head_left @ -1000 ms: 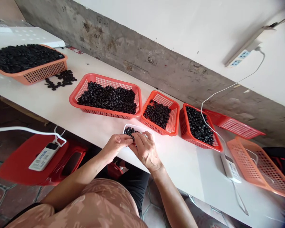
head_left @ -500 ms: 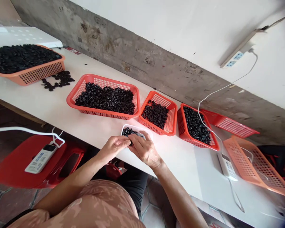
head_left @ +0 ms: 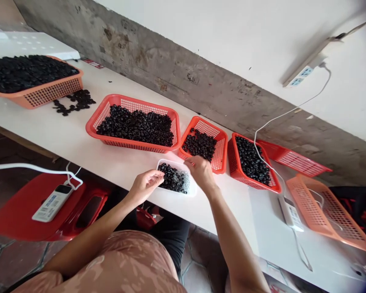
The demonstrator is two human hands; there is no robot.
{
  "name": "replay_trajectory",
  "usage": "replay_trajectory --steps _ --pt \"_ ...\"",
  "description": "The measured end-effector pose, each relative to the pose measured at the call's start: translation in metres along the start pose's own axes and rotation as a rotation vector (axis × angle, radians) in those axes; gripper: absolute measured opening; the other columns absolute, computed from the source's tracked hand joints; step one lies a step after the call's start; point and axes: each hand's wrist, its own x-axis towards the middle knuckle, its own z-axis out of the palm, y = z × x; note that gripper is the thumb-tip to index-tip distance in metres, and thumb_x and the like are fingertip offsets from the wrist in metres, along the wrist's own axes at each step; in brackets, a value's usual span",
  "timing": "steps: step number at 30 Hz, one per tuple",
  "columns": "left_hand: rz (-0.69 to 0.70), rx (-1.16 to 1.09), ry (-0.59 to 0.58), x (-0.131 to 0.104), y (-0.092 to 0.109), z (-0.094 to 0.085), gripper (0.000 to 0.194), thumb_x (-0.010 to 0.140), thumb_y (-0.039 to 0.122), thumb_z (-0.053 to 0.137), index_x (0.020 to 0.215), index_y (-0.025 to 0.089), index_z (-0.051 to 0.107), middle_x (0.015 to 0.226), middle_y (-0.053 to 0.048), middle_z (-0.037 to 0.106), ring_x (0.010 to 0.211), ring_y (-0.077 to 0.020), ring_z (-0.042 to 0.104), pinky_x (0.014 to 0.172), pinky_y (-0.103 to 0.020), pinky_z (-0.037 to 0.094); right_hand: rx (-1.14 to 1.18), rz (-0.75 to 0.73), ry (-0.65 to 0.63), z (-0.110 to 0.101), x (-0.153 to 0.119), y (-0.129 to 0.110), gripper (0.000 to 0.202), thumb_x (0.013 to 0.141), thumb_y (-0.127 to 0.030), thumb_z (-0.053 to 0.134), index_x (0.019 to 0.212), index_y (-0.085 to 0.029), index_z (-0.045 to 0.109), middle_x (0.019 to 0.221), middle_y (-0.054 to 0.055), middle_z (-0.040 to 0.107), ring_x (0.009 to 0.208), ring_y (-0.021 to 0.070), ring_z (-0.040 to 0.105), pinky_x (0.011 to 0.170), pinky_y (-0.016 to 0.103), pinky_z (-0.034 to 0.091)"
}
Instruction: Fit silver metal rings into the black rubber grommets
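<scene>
The left hand (head_left: 144, 185) curls beside a white tray (head_left: 192, 189) of black pieces (head_left: 172, 179). The blurred right hand (head_left: 200, 171) hovers near a red basket (head_left: 220, 150); I can't tell either grip

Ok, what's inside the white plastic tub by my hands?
Small black round pieces toward the left, silvery bits toward the right. Whatever lies beneath them in the tub is covered, and your right hand hides its far right corner.
</scene>
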Motion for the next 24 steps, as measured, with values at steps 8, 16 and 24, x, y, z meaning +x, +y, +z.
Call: replay_trajectory --steps 8,16,24 --pt "0.073 0.135 0.056 -0.001 0.006 0.002 0.024 0.087 0.037 0.062 0.101 0.019 0.071 0.1 -0.007 0.077 0.085 -0.02 0.07 0.078 -0.029 0.053 -0.002 0.095 -0.244 0.057 -0.017 -0.011 0.013 0.084 -0.018 0.072 0.097 -0.016 0.076 0.1 0.012 0.075 0.093 0.0245 0.069 0.083 0.033 0.048" --pt "0.183 0.268 0.065 0.0 0.002 0.004 0.03 0.09 0.034 0.059 0.114 0.019 0.068 0.103 -0.008 0.076 0.081 -0.0183 0.069 0.076 -0.029 0.054 0.248 0.148 -0.255 0.052 -0.018 -0.004 0.01 0.086 -0.019 0.063 0.09 -0.016 0.072 0.087 0.007 0.071 0.085 0.0184 0.064 0.079 0.03 0.047" --pt "0.301 0.235 0.071 0.011 0.004 0.02 0.026 0.091 0.026 0.058 0.111 0.017 0.071 0.103 -0.01 0.072 0.08 -0.0183 0.069 0.072 -0.028 0.055 0.584 0.091 -0.401 0.039 -0.033 -0.015 0.05 0.092 -0.061 0.047 0.086 -0.015 0.067 0.053 -0.006 0.044 0.042 0.0085 0.037 0.041 0.022 0.035"
